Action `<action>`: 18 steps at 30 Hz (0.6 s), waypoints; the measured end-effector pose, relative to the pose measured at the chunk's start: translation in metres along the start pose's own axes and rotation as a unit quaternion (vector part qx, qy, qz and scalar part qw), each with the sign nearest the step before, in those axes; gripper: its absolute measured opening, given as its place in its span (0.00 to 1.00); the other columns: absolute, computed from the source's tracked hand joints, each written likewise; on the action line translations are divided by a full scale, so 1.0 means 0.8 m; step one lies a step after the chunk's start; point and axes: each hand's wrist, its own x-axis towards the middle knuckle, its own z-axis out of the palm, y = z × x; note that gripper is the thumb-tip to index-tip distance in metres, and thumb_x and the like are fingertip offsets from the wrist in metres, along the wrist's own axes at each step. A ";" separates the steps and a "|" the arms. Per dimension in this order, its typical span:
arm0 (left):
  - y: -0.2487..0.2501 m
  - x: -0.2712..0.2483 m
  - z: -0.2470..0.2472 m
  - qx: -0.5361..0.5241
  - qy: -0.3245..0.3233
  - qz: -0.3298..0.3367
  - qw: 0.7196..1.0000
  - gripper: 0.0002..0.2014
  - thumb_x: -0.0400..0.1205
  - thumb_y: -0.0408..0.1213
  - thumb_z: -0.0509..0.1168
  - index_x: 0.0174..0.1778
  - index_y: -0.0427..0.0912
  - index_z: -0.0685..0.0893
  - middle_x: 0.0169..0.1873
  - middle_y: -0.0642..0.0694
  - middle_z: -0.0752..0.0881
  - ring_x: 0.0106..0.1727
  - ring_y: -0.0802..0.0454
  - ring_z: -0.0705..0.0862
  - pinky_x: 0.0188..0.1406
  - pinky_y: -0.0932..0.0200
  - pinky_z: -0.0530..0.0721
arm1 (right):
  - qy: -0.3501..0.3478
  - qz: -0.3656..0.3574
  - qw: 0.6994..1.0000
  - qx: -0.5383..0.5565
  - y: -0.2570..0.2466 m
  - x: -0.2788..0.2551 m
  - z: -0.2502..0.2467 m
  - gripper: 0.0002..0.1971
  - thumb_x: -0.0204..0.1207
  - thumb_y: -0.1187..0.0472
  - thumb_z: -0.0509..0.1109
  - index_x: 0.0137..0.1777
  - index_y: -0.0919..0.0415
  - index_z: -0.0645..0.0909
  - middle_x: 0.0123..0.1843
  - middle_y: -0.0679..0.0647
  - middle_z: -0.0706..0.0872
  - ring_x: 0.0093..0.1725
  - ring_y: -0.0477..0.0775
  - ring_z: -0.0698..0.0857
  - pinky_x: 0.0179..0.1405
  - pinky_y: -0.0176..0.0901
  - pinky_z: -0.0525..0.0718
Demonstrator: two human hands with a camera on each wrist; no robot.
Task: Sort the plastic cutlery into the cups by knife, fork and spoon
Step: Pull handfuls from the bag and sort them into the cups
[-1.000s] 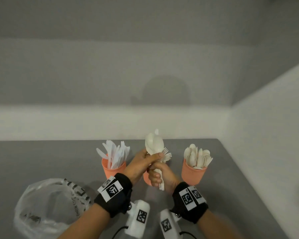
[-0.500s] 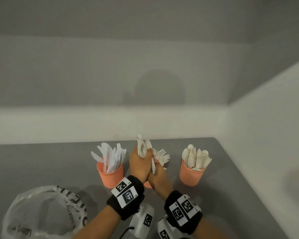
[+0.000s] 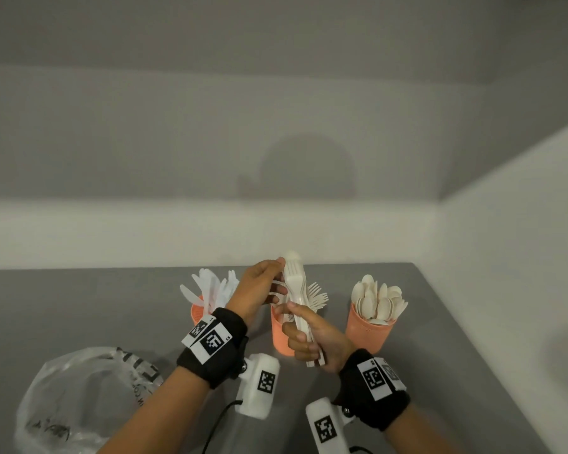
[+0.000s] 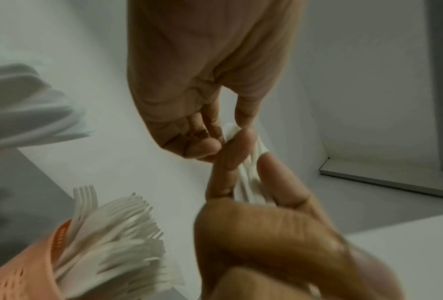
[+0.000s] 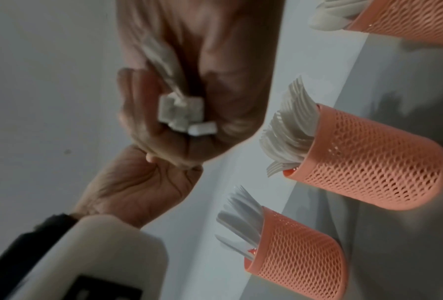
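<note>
While right hand grips cutlery bundle, left hand pinches it

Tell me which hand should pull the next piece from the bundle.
Left. The right hand grips the bundle by its handles, so it is occupied. The left hand already pinches at the bundle's top with its fingers, beside the fork cup, so it likely draws the piece.

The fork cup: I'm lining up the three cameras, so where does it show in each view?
Head: the fork cup is at centre, partly hidden behind the right hand.
Left wrist: bottom left corner, tines fanning right.
Right wrist: right of centre, lying sideways in the picture, between the two other cups.
Shared landmark: the fanned fork tines.
</note>
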 end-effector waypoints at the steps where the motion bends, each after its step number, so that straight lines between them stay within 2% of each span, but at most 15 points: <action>1: 0.000 0.002 -0.002 0.008 -0.001 -0.002 1.000 0.13 0.84 0.44 0.59 0.42 0.39 0.80 0.34 0.46 0.79 0.31 0.54 0.79 0.29 0.64 0.77 | 0.001 0.001 1.000 -0.006 0.000 0.000 0.000 0.12 0.78 0.51 0.58 0.50 0.56 0.79 0.17 0.46 0.71 0.10 0.40 0.64 0.07 0.27 0.61; 4: 0.001 0.008 -0.008 0.031 0.009 -0.009 0.999 0.12 0.85 0.41 0.57 0.41 0.38 0.80 0.33 0.44 0.80 0.30 0.52 0.80 0.27 0.64 0.80 | 0.032 -0.008 0.998 -0.052 0.002 0.001 0.003 0.13 0.82 0.52 0.57 0.58 0.56 0.79 0.22 0.49 0.75 0.11 0.40 0.65 0.08 0.28 0.62; 7: 0.003 0.011 -0.019 0.053 0.043 -0.004 0.998 0.13 0.85 0.33 0.55 0.36 0.36 0.78 0.29 0.41 0.79 0.21 0.56 0.80 0.21 0.66 0.82 | 0.072 -0.033 0.990 -0.113 0.008 0.004 0.006 0.14 0.83 0.54 0.58 0.65 0.55 0.76 0.25 0.51 0.78 0.13 0.41 0.67 0.10 0.28 0.63; 8: 0.005 0.012 -0.025 0.064 0.057 0.005 0.996 0.12 0.85 0.31 0.55 0.38 0.34 0.79 0.29 0.41 0.80 0.19 0.57 0.80 0.21 0.67 0.82 | 0.081 -0.041 0.988 -0.123 0.010 0.005 0.007 0.15 0.83 0.55 0.58 0.67 0.56 0.74 0.25 0.52 0.79 0.12 0.41 0.67 0.11 0.28 0.62; 10: 0.012 0.014 -0.043 0.079 0.092 0.034 0.992 0.12 0.86 0.29 0.53 0.44 0.32 0.81 0.35 0.39 0.84 0.23 0.53 0.81 0.21 0.69 0.83 | 0.093 -0.055 0.985 -0.138 0.013 0.008 0.008 0.13 0.83 0.57 0.59 0.65 0.59 0.72 0.23 0.51 0.80 0.12 0.41 0.66 0.11 0.28 0.62; 12: 0.027 0.018 -0.068 0.093 0.149 0.082 0.981 0.12 0.86 0.29 0.53 0.45 0.34 0.81 0.41 0.36 0.84 0.27 0.51 0.81 0.24 0.69 0.84 | 0.101 -0.060 0.982 -0.148 0.018 0.010 0.008 0.09 0.83 0.59 0.60 0.60 0.59 0.73 0.23 0.51 0.79 0.12 0.41 0.65 0.10 0.29 0.61; 14: 0.046 0.019 -0.093 0.129 0.221 0.162 0.953 0.09 0.85 0.30 0.54 0.48 0.36 0.80 0.42 0.37 0.86 0.25 0.59 0.83 0.27 0.68 0.85 | 0.108 -0.065 0.979 -0.159 0.024 0.015 0.005 0.09 0.83 0.58 0.60 0.60 0.57 0.75 0.22 0.50 0.76 0.12 0.41 0.64 0.11 0.29 0.61; 15: 0.055 0.017 -0.104 0.160 0.256 0.210 0.930 0.08 0.85 0.31 0.56 0.51 0.36 0.80 0.41 0.38 0.86 0.24 0.61 0.84 0.29 0.66 0.86 | 0.113 -0.068 0.977 -0.166 0.027 0.018 0.005 0.11 0.83 0.58 0.60 0.62 0.56 0.77 0.21 0.50 0.74 0.13 0.42 0.63 0.11 0.29 0.61; 16: 0.063 0.014 -0.114 0.191 0.284 0.255 0.904 0.07 0.84 0.31 0.57 0.53 0.36 0.79 0.40 0.39 0.86 0.26 0.61 0.84 0.32 0.62 0.86 | 0.121 -0.070 0.975 -0.171 0.029 0.021 0.004 0.13 0.82 0.56 0.60 0.63 0.56 0.78 0.21 0.50 0.71 0.14 0.42 0.63 0.11 0.29 0.61; 18: 0.068 0.007 -0.131 0.242 0.319 0.323 0.858 0.09 0.84 0.32 0.58 0.58 0.35 0.77 0.39 0.42 0.86 0.33 0.49 0.86 0.39 0.52 0.88 | 0.135 -0.073 0.973 -0.170 0.032 0.026 0.002 0.15 0.82 0.51 0.60 0.63 0.57 0.78 0.21 0.50 0.67 0.14 0.42 0.63 0.11 0.30 0.61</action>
